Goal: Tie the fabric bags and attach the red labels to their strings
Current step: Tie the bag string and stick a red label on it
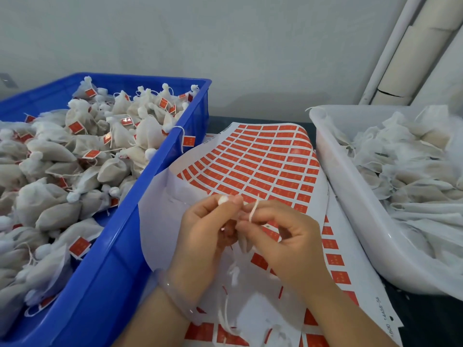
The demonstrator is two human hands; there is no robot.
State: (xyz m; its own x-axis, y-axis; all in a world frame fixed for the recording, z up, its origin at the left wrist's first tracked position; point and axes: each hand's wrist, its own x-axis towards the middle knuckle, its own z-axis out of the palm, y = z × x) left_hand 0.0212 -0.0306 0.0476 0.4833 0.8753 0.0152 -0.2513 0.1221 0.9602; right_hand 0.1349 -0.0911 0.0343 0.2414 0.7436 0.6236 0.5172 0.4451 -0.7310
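The left hand and right hand meet fingertip to fingertip, both pinching a thin white string just above the label sheet. Its fabric bag hangs blurred beneath them. If that pinch loosens, I reckon the knot slips, or the string snags a sticker.
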